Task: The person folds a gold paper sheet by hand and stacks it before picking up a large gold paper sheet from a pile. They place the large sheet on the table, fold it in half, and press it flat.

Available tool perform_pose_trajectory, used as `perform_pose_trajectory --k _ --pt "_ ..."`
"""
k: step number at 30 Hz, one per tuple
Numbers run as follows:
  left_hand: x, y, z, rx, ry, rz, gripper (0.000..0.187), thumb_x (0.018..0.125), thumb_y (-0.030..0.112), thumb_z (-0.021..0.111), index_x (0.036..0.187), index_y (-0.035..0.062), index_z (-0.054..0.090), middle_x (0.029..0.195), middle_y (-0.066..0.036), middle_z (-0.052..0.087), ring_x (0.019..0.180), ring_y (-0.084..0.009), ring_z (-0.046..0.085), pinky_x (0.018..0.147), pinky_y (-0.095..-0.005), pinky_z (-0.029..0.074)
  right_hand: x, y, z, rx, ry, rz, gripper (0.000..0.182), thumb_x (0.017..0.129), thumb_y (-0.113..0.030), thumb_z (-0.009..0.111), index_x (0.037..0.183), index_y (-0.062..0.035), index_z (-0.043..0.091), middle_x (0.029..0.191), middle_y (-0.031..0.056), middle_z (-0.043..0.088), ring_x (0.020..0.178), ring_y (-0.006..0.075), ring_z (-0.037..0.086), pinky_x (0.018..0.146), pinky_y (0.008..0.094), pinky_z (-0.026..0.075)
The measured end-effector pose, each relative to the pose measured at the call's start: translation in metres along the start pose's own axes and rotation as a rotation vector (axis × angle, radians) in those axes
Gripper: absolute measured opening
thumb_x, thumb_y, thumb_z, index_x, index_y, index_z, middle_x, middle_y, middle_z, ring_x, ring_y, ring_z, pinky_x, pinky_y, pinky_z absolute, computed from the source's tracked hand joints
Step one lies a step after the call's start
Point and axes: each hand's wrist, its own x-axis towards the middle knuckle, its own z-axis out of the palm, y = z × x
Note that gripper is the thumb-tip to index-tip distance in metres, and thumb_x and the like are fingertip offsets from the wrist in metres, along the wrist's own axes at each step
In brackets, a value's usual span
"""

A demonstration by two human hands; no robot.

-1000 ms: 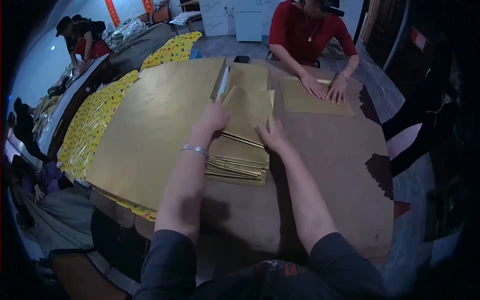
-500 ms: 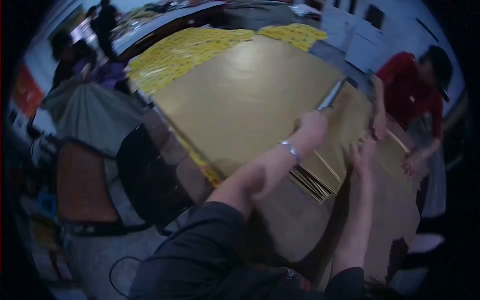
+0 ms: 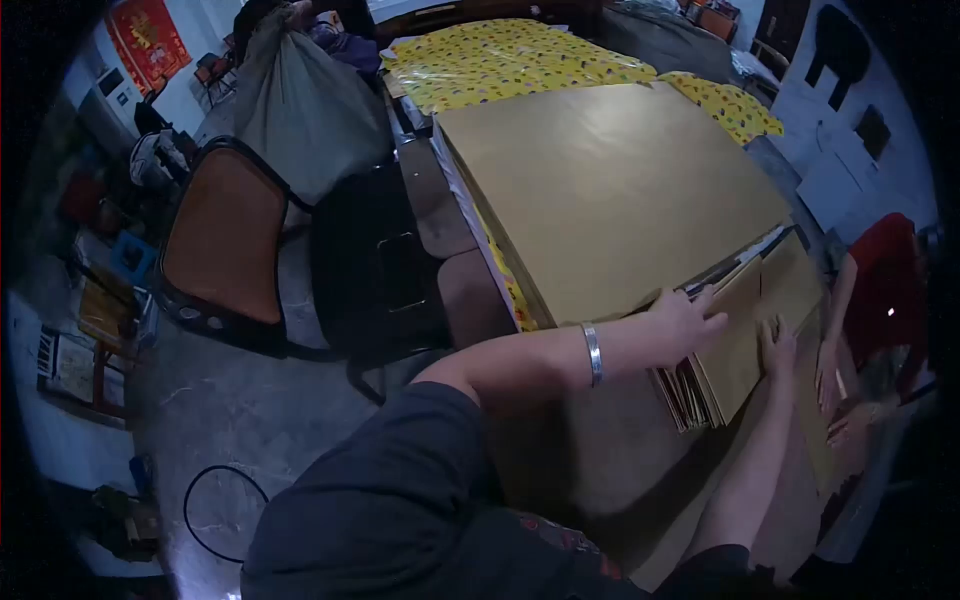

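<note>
Several folded brown cardboard sheets (image 3: 735, 355) stand stacked at the table's near right, their layered edges toward me. My left hand (image 3: 685, 322), a silver bracelet on its wrist, is at the stack's left upper edge with fingers apart. Just beyond its fingers a long knife (image 3: 745, 258) with a pale blade lies along the gap between the stack and a large flat cardboard sheet (image 3: 610, 190); the handle end is partly hidden. My right hand (image 3: 778, 345) rests open on the stack's right face, fingers spread against the cardboard.
A co-worker in a red shirt (image 3: 885, 290) stands at the right, hands low beside the cardboard. Yellow patterned cloth (image 3: 520, 65) covers the table's far end. Chairs with a brown backrest (image 3: 225, 230) and a black seat stand left. A black cable loop (image 3: 190, 500) lies on the floor.
My left hand has let go of the knife, which now lies along the sheet's edge. My right hand has flattened onto the folded cardboard. The view has turned left.
</note>
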Motion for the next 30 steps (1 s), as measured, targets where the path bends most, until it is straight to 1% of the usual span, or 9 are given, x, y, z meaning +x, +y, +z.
perform_pose_trajectory --k 4,6,8,9,11,13,19,22,30 --pt "0.035 -0.037 0.033 -0.196 0.156 0.055 0.071 0.075 0.016 0.076 0.138 0.0093 0.043 0.124 -0.021 0.051 0.102 -0.0347 0.064 0.072 -0.0406 0.057 -0.015 -0.032 0.001 -0.228 0.038 -0.121 0.065 0.091 -0.050 0.058 0.140 -0.0077 0.050 0.141 0.0195 0.050 0.130 0.0369 0.046 0.109 0.0427 0.036" --pt "0.004 -0.039 0.008 -0.216 0.171 0.063 0.064 0.075 0.015 0.075 0.133 0.0086 0.048 0.123 -0.018 0.054 0.102 -0.0346 0.064 0.079 -0.0416 0.056 -0.032 -0.067 -0.014 -0.326 -0.016 0.067 0.066 0.091 -0.052 0.057 0.140 -0.0080 0.050 0.142 0.0178 0.048 0.131 0.0365 0.045 0.110 0.0430 0.035" --pt "-0.025 -0.048 -0.005 -0.132 0.258 0.242 0.055 0.075 0.017 0.075 0.125 0.0070 0.055 0.121 -0.017 0.056 0.102 -0.0356 0.063 0.086 -0.0429 0.053 -0.043 -0.085 -0.015 -0.361 0.060 0.049 0.063 0.092 -0.049 0.057 0.139 -0.0075 0.050 0.140 0.0179 0.050 0.130 0.0365 0.045 0.110 0.0436 0.035" --pt "-0.048 -0.058 -0.024 -0.316 0.229 0.169 0.050 0.075 0.019 0.075 0.120 0.0062 0.059 0.118 -0.016 0.058 0.103 -0.0351 0.062 0.089 -0.0431 0.051 -0.044 -0.085 -0.017 -0.385 0.136 0.027 0.060 0.092 -0.046 0.058 0.138 -0.0071 0.051 0.138 0.0179 0.052 0.130 0.0366 0.046 0.109 0.0443 0.036" --pt "-0.076 -0.114 -0.037 -0.420 0.162 0.120 0.039 0.075 0.026 0.076 0.105 0.0035 0.067 0.108 -0.016 0.061 0.105 -0.0330 0.061 0.089 -0.0405 0.049 -0.025 -0.070 -0.014 -0.381 0.184 -0.273 0.052 0.094 -0.041 0.057 0.135 -0.0081 0.053 0.134 0.0164 0.054 0.127 0.0342 0.048 0.105 0.0477 0.039" --pt "-0.097 -0.137 -0.043 -0.231 -0.053 -0.032 0.037 0.075 0.029 0.077 0.100 0.0033 0.069 0.106 -0.015 0.062 0.105 -0.0328 0.060 0.089 -0.0394 0.049 -0.059 -0.159 -0.044 -0.205 0.088 -0.433 0.045 0.092 -0.034 0.061 0.126 -0.0053 0.059 0.127 0.0180 0.058 0.120 0.0355 0.053 0.100 0.0455 0.044" --pt "-0.127 -0.134 -0.041 -0.165 0.024 0.046 0.041 0.073 0.032 0.078 0.100 0.0022 0.069 0.115 -0.014 0.063 0.107 -0.0319 0.059 0.090 -0.0398 0.048 -0.120 -0.306 -0.040 0.048 -0.167 -0.820 0.041 0.084 -0.032 0.068 0.115 -0.0054 0.065 0.114 0.0167 0.064 0.107 0.0351 0.060 0.095 0.0425 0.049" --pt "-0.131 -0.143 -0.026 -0.194 0.229 0.154 0.036 0.070 0.033 0.076 0.094 0.0072 0.073 0.102 -0.012 0.066 0.097 -0.0310 0.064 0.084 -0.0412 0.051 -0.139 -0.333 -0.032 -0.006 -0.306 -0.790 0.044 0.082 -0.033 0.069 0.117 -0.0074 0.065 0.117 0.0149 0.063 0.111 0.0326 0.059 0.097 0.0419 0.047" --pt "-0.120 -0.159 -0.020 -0.225 0.149 0.068 0.021 0.077 0.027 0.072 0.084 0.0070 0.071 0.099 -0.011 0.067 0.095 -0.0299 0.064 0.082 -0.0409 0.052 -0.153 -0.329 -0.026 -0.059 -0.257 -0.774 0.040 0.082 -0.021 0.063 0.120 -0.0085 0.064 0.119 0.0148 0.062 0.116 0.0316 0.058 0.102 0.0413 0.046"
